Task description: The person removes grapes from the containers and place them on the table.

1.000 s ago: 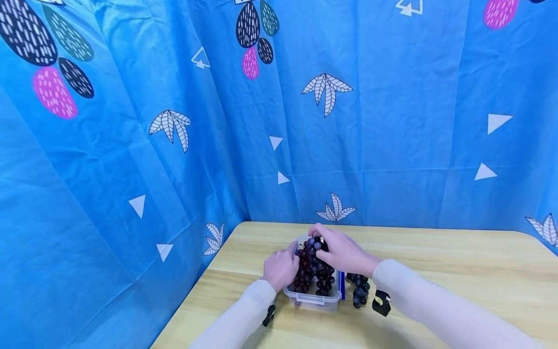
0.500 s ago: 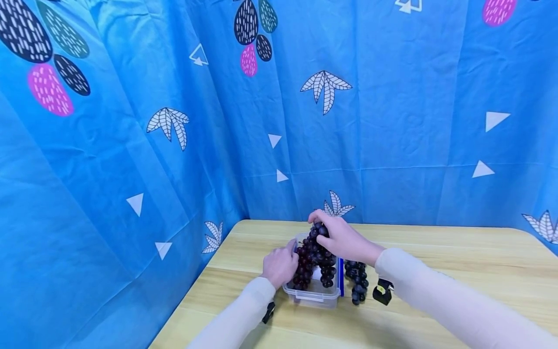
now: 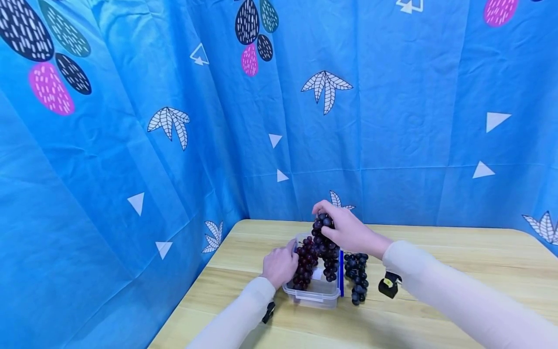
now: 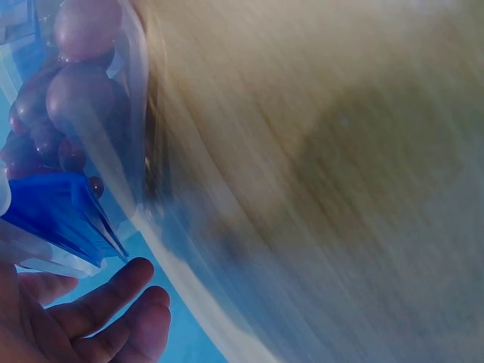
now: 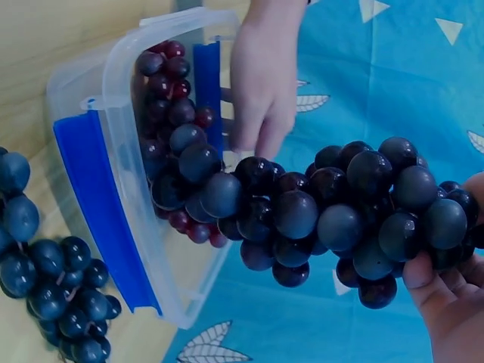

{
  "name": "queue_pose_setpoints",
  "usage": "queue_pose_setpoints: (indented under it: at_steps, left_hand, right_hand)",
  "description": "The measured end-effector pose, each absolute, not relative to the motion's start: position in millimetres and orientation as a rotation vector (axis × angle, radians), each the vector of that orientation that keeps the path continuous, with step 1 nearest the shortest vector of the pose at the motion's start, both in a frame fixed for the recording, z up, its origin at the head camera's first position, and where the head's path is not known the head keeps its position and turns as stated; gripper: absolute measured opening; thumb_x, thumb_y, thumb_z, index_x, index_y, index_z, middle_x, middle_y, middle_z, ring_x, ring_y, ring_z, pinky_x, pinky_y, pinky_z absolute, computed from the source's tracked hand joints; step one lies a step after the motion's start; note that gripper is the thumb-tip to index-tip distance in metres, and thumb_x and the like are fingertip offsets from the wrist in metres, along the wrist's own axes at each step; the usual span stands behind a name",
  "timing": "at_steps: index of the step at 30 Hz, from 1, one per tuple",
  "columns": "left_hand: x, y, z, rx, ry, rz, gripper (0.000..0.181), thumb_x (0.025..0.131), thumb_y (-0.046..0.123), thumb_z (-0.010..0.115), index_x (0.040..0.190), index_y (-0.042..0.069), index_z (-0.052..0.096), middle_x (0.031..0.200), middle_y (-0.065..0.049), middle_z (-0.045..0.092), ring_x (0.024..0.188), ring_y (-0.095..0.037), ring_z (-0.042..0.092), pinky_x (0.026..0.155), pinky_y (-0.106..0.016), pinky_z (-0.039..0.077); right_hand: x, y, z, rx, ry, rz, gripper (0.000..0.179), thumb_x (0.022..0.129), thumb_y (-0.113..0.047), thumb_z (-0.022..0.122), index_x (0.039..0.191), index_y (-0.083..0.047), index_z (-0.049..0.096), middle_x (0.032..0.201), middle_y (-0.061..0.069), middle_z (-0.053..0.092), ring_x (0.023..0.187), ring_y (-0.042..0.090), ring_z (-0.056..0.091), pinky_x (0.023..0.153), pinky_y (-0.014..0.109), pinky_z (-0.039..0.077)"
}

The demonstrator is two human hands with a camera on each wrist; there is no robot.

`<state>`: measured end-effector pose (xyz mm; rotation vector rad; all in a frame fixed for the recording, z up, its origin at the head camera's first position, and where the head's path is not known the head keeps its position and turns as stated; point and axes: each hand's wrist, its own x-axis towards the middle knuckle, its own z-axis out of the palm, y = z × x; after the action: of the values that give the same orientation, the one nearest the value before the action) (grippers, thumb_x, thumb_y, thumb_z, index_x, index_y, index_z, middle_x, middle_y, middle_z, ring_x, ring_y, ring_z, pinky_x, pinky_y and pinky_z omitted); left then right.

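Note:
My right hand (image 3: 348, 232) pinches the top of a dark grape bunch (image 5: 333, 215), which hangs over a clear plastic container (image 3: 312, 298). In the right wrist view the bunch's lower end overlaps the container's opening. Inside, along the left side, lies a reddish grape bunch (image 3: 303, 274). My left hand (image 3: 280, 265) holds the container's left rim, its fingers (image 4: 125, 283) outside, just by a blue clip flap (image 4: 60, 212). Part of that hand's hold is hidden behind the wall.
Right of the container, a blue-black grape bunch (image 3: 357, 281) lies on the wooden table (image 3: 436, 261). Another blue flap (image 5: 102, 212) hangs open on the container's right side. A blue patterned curtain (image 3: 392, 121) stands along the table's back and left.
My right hand has risen and drawn slightly right, lifting the dark grape bunch higher off the reddish one. My left hand stays at the container's rim.

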<state>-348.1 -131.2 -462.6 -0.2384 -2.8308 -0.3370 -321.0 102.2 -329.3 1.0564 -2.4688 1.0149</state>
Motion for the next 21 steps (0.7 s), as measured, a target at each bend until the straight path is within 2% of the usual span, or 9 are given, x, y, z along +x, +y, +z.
queue_pose_setpoints:
  at_steps: [7,14,21]
  left_hand:
    - [-350.2,-130.8,-464.4,-0.235,-2.843,-0.324,0.051,0.101,0.033,0.047,0.15,0.022,0.048,0.092,-0.011,0.072,0.065,-0.018,0.059,0.048,-0.032,0.043]
    - [-350.2,-130.2,-464.1,-0.23,-2.837,-0.324,0.05,0.1,0.033,0.048,0.149,0.022,0.05,0.101,-0.014,0.074,0.075,-0.024,0.066,0.053,-0.037,0.049]
    - [-349.2,-130.3,-462.5,-0.221,-2.845,-0.329,0.05,0.1,0.033,0.048,0.149,0.022,0.05,0.104,-0.015,0.074,0.074,-0.025,0.065,0.052,-0.037,0.048]
  right_hand:
    - [-317.4,112.4,-314.9,1.065,-2.47,1.015,0.038,0.093,0.0,0.06,0.127,-0.017,0.054,0.125,0.007,0.066,0.117,0.023,0.063,0.099,0.046,0.051]
    - [-314.0,124.4,-303.7,1.068,-2.485,0.971,0.038,0.094,0.0,0.06,0.128,-0.016,0.054,0.128,0.008,0.064,0.11,0.019,0.064,0.094,0.043,0.053]
    - [-309.3,138.5,-297.4,1.057,-2.506,0.937,0.04,0.093,0.001,0.058,0.129,-0.016,0.054,0.128,0.007,0.064,0.108,0.02,0.063,0.092,0.043,0.052]
